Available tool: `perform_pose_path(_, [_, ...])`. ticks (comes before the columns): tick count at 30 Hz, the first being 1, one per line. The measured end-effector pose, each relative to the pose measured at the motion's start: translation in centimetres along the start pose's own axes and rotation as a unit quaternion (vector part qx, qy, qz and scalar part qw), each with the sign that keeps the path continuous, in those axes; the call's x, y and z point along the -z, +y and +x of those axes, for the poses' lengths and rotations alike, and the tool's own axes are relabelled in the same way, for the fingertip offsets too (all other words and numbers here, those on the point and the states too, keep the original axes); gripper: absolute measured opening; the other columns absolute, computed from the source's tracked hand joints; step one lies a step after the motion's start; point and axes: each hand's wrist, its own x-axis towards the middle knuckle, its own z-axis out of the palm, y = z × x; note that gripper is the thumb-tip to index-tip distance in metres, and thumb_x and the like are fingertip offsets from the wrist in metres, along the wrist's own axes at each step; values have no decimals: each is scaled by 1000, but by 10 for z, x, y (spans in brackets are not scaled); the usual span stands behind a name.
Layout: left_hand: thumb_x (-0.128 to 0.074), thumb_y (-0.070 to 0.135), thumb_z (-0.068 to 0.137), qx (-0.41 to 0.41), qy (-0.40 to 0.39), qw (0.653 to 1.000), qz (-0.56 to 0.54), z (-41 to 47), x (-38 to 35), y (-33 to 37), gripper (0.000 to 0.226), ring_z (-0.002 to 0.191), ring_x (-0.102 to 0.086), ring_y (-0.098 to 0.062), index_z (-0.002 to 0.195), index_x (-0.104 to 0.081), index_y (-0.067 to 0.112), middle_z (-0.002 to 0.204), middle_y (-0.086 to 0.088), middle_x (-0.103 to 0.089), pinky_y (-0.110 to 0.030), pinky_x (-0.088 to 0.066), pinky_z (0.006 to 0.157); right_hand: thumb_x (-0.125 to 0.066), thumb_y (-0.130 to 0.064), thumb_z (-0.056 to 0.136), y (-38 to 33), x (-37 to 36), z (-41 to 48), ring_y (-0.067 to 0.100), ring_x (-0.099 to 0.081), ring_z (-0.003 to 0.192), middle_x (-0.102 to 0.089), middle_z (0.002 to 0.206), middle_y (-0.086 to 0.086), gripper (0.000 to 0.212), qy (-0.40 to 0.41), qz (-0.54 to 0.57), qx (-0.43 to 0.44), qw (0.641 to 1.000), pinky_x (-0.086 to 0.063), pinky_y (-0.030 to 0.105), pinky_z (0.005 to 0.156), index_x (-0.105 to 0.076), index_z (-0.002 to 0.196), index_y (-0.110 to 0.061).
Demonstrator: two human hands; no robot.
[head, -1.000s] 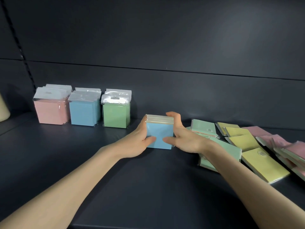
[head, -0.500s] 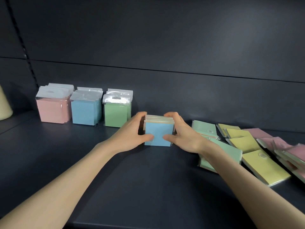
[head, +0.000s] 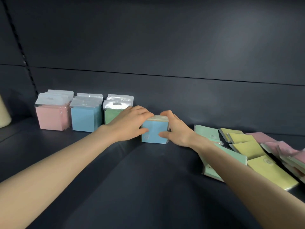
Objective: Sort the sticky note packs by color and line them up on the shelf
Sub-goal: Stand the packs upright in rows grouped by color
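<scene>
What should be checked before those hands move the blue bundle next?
1. Left hand and right hand both grip the blue stack: ok.
2. Stack stands upright on the shelf: ok.
3. Every pack in it is blue: cannot tell, only the front shows.
4. Stack joins the blue row: not ok, it stands right of the green row.
5. Loose packs on the right sorted: not ok, they lie flat, colours mixed.

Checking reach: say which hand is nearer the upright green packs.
Left. The left hand overlaps the green packs; the right hand grips the blue-fronted stack on its far side.
</scene>
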Motion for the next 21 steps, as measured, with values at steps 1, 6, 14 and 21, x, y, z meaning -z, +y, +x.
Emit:
perform_pose_path(1, [-51, 36, 94, -9, -5, 1000, 27, 3, -1, -4, 51, 132, -31, -12, 141, -37, 22, 142, 7, -41, -23, -18, 104, -63, -12, 87, 0, -1, 5, 17, -49, 86, -38, 117, 4, 56, 1, -5, -4, 1000, -39, 9, 57, -31, 132, -19])
perform_pose_path(6, [-49, 39, 93, -52, -15, 989, 135, 20, -6, -24, 49, 126, -40, -20, 136, -42, 16, 133, 2, -50, -30, -22, 105, -62, -10, 87, -1, -10, 27, 17, -49, 77, -30, 115, 4, 56, 23, -14, -26, 999, -44, 19, 68, -31, 133, -19])
perform_pose_path(14, [-52, 32, 91, -48, -10, 983, 174, 33, -13, -41, 42, 113, -45, -24, 126, -50, 8, 120, -4, -52, -33, -28, 102, -60, -18, 88, 1, -25, 49, 24, -50, 91, -25, 124, 3, 62, 68, -74, -34, 994, -48, 38, 90, -29, 141, -25])
perform_pose_path(21, [-47, 33, 93, -47, -19, 984, 169, 38, -14, -48, 41, 113, -41, -22, 128, -48, 11, 120, -2, -46, -32, -26, 100, -59, -21, 86, 1, -21, 46, 22, -33, 117, -25, 131, -1, 61, 95, -157, -15, 983, -47, 42, 89, -32, 141, -27])
